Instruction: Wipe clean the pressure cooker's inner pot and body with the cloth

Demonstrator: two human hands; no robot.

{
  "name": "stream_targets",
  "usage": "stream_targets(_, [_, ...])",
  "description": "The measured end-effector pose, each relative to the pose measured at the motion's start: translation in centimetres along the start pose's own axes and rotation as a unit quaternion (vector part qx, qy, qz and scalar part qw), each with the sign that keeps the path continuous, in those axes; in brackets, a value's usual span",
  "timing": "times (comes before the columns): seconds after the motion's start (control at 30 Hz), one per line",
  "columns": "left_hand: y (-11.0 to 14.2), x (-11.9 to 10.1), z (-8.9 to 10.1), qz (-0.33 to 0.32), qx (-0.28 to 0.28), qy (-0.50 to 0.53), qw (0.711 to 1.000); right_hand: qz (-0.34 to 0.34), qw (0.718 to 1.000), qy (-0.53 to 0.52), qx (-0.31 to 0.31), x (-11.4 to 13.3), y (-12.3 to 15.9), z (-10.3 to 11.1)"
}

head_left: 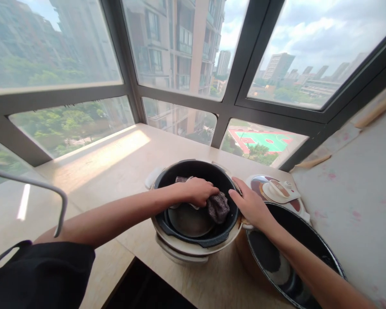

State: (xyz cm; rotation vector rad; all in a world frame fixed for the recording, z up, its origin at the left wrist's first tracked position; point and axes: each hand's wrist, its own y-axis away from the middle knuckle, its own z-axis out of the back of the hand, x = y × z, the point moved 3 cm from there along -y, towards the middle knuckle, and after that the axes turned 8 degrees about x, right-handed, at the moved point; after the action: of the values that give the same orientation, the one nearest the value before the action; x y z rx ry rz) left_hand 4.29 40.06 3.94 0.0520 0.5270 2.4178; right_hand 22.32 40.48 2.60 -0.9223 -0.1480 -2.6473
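Note:
A pressure cooker [220, 249] with a pale body and a dark inside stands on the counter. My left hand [201, 192] reaches into it, fingers closed on a bunched dark grey-brown cloth [218, 207]. Part of the cloth shows on either side of the hand, below the rim. My right hand [248, 201] grips the cooker's right edge, thumb toward the inside and fingers over the rim. Some of the right fingertips are hidden.
A large black pot [296, 279] stands to the right under my right forearm. Behind it lies a cooker lid [275, 189] in white and brown. Windows with grey frames [183, 96] rise behind the pale counter [116, 167]. A grey curved tube [64, 206] hangs at left.

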Motion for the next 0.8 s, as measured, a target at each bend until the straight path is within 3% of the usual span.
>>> stream_targets(0.23, [1.4,-1.1,0.6,-0.119,0.051,0.051,0.99,-0.011,0.999,-0.034,0.011,-0.1,0.1,0.1])
stream_targets(0.33, [1.7,-1.0,0.6,-0.142,0.057,0.102,0.983,-0.011,0.998,-0.055,0.002,-0.1,0.2,0.1])
stream_targets(0.43, [1.9,-0.8,0.6,-0.118,0.075,0.144,0.98,-0.015,0.998,-0.061,0.001,0.0,0.3,0.2])
stream_targets(0.63, [2.9,-0.5,1.0,-0.078,0.174,0.132,0.973,-0.02,0.998,-0.06,0.006,0.3,0.4,0.3])
stream_targets(0.8, [3.7,0.5,1.0,-0.027,0.172,0.11,0.979,-0.029,0.997,-0.064,0.01,0.3,0.5,0.4])
